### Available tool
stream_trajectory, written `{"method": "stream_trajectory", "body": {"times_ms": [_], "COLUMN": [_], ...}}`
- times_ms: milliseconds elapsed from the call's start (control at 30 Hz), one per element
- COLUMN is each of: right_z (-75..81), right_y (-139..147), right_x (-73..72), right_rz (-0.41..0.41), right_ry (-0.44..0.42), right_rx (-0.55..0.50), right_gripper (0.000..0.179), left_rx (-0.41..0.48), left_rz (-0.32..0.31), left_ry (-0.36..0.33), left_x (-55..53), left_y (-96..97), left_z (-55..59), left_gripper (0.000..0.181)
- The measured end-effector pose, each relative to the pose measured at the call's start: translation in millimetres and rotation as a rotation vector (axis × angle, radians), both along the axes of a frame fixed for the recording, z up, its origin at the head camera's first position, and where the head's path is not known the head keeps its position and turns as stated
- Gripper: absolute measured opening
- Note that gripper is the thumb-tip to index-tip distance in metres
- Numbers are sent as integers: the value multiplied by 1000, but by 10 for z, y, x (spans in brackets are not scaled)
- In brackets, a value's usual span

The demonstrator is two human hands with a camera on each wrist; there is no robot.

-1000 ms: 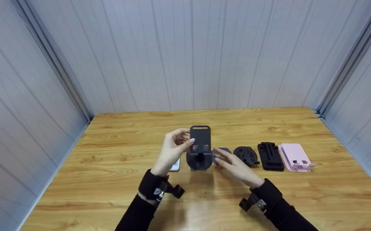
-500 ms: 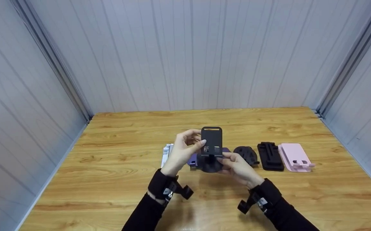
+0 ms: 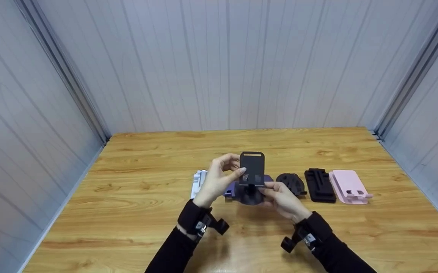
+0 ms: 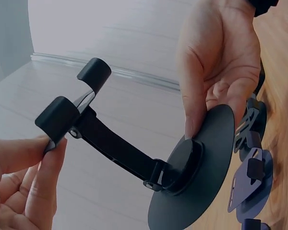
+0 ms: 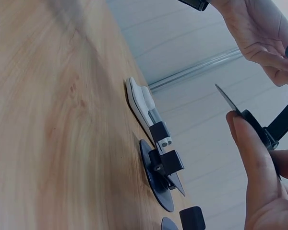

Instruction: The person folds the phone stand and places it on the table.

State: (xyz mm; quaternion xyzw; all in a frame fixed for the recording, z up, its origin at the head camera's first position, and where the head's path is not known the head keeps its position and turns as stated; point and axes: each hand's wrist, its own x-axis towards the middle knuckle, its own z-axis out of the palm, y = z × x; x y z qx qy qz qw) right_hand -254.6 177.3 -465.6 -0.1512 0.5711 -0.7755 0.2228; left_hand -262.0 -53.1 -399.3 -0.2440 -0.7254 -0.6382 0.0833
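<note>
A black phone stand (image 3: 252, 169) is held up above the table, its back plate facing me. My left hand (image 3: 220, 180) pinches the edge of the plate between thumb and fingers. With thumb and fingers, my right hand (image 3: 285, 199) grips the round base (image 4: 209, 184). In the left wrist view the hinged arm (image 4: 120, 148) is unfolded between plate and base. Behind the held stand, a purple phone stand (image 3: 229, 190) is partly hidden. To its left lies a white phone stand (image 3: 198, 182), partly covered by my left hand.
Right of my hands, a folded round black stand (image 3: 291, 184), a rectangular black stand (image 3: 320, 185) and a pink phone stand (image 3: 349, 185) lie in a row on the wooden table (image 3: 127, 212). Pale panel walls (image 3: 219, 68) enclose the table at the back and sides.
My left hand has moved right with the black phone stand. My right hand, earlier beside the base with extended fingers, now grips it. More of the white and purple stands shows.
</note>
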Motion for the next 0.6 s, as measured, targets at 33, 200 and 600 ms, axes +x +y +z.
{"method": "stream_trajectory", "body": {"times_ms": [33,200,600], "right_z": [-2,-4,61], "right_y": [2,8,75], "right_x": [-3,-15,7], "right_rz": [0,-2,-53], "right_ry": [0,-4,76], "right_rx": [0,-22,87], "right_gripper": [35,37,34], "left_rx": [1,-3,-7], "left_rz": [-3,-3,11], "left_ry": [10,35,32], "left_x": [-3,0,7], "left_y": [5,17,51], "left_z": [-5,-16,-35], "left_gripper": [20,19,17]}}
